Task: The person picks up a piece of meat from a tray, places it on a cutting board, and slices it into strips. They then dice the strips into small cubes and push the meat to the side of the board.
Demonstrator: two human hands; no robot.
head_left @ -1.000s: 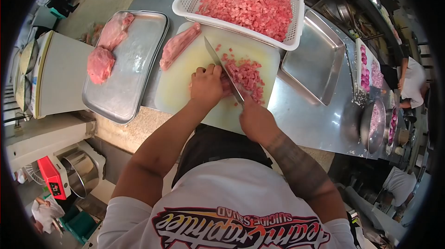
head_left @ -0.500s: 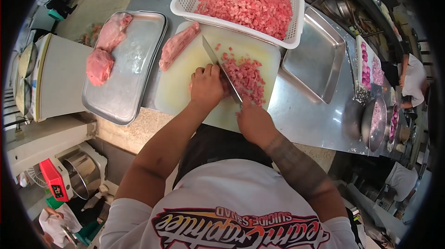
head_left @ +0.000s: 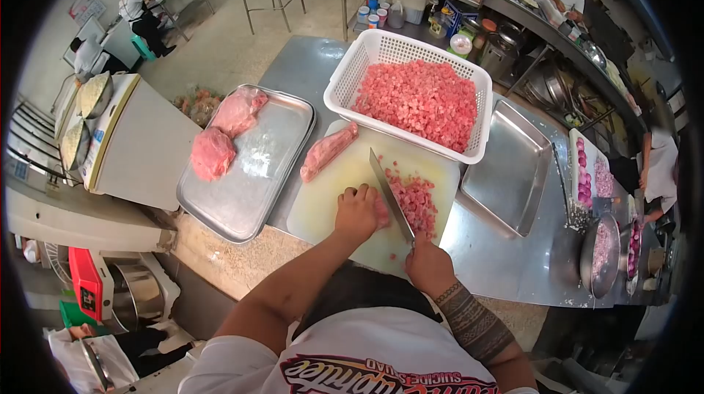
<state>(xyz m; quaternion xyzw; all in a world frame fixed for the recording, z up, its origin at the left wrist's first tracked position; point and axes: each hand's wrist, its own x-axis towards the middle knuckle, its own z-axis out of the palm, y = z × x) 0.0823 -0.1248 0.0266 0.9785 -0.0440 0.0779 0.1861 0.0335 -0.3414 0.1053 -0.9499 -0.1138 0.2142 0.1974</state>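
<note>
On the pale cutting board (head_left: 323, 207), my left hand (head_left: 357, 212) presses down with curled fingers on a piece of raw meat (head_left: 381, 213), mostly hidden beneath it. My right hand (head_left: 430, 268) grips the handle of a long kitchen knife (head_left: 391, 197). Its blade lies between the held meat and a pile of diced meat (head_left: 415, 203) to the right. A long strip of raw meat (head_left: 328, 150) rests at the board's upper left. Behind the board, a white perforated basket (head_left: 339, 93) holds a large heap of diced meat (head_left: 422, 100).
Left of the board is a metal tray (head_left: 253, 196) with two raw meat chunks (head_left: 214, 153). An unfilled steel pan (head_left: 506, 174) sits at right. Farther right are a tray of purple onions (head_left: 584, 181) and a bowl of chopped onion (head_left: 601, 247). Other people work around the kitchen.
The camera view has tilted up, so the board and hands sit lower and more of the room shows. Both hands keep their hold on meat and knife.
</note>
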